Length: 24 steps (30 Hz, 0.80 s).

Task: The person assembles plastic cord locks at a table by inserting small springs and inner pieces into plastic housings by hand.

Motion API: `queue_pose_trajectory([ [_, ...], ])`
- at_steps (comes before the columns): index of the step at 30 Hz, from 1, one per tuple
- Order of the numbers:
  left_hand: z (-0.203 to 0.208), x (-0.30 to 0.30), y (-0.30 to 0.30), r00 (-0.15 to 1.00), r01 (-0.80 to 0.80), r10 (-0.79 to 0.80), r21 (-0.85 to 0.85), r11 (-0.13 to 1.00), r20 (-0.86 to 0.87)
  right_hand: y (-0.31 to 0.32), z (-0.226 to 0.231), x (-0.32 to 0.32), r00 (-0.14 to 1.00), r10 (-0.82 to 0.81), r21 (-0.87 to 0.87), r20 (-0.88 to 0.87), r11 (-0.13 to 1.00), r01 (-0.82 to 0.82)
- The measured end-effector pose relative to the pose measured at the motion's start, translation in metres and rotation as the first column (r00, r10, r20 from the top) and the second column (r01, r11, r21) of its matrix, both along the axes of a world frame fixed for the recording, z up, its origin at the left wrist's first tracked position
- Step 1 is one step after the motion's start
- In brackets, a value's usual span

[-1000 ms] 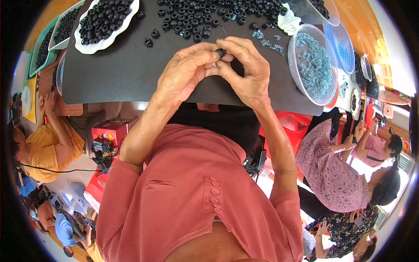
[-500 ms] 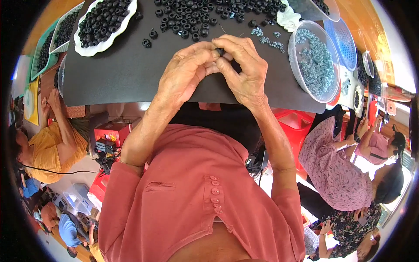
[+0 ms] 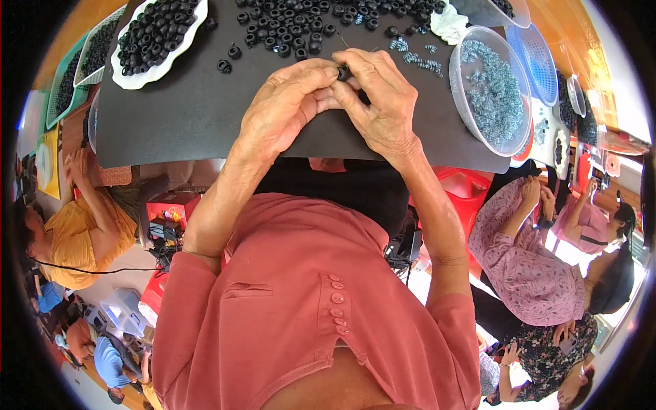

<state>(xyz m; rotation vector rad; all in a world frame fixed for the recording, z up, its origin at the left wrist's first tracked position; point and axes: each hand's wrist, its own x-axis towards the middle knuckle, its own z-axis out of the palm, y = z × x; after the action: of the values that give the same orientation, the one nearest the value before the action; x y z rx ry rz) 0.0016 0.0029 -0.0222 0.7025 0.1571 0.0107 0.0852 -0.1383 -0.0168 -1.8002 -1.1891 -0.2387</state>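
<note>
Over the near part of the dark table (image 3: pixel 184 123), my two hands meet around one small black round part (image 3: pixel 344 72) with a hole in it. My left hand (image 3: pixel 290 102) pinches it from the left with thumb and fingers. From the other side, my right hand (image 3: pixel 379 99) is closed on the same part, its index finger curled above. Just beyond the hands lies a pile of similar black parts (image 3: pixel 294 27). Small bluish coil springs (image 3: pixel 417 60) lie to the right of the pile. My fingers partly hide the held part.
A white scalloped plate (image 3: pixel 137 80) heaped with black parts stands at the far left. To the right is a clear round tub (image 3: pixel 492 96) of springs, with a crumpled white cloth (image 3: pixel 448 24) and a blue basket (image 3: pixel 536 65) nearby. Other people sit on both sides.
My hands stay together, with the black part now showing more between the fingertips. The table's contents shift slightly left and up in the view. A person at right has raised their hands.
</note>
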Motion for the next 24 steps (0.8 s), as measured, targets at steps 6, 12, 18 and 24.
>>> queue_pose_trajectory([
  [6, -0.004, 0.002, 0.000, 1.000, 0.007, -0.007, 0.013, 1.000, 0.009, 0.005, 0.000, 0.001, 0.964, -0.076, 0.041, 0.256, 0.997, 0.067],
  [12, -0.006, 0.002, -0.004, 0.999, -0.026, 0.031, -0.113, 0.993, 0.039, 0.000, -0.001, 0.003, 0.993, -0.057, 0.084, 0.102, 0.995, 0.048],
  [18, -0.011, 0.000, -0.005, 0.992, -0.051, 0.062, -0.098, 0.994, 0.110, -0.011, 0.014, 0.012, 0.979, -0.189, 0.028, 0.080, 0.982, 0.187],
  [24, -0.007, -0.003, -0.003, 0.997, -0.033, 0.036, -0.032, 0.999, 0.075, -0.053, 0.098, 0.149, 0.833, -0.547, -0.024, 0.086, 0.834, 0.550],
])
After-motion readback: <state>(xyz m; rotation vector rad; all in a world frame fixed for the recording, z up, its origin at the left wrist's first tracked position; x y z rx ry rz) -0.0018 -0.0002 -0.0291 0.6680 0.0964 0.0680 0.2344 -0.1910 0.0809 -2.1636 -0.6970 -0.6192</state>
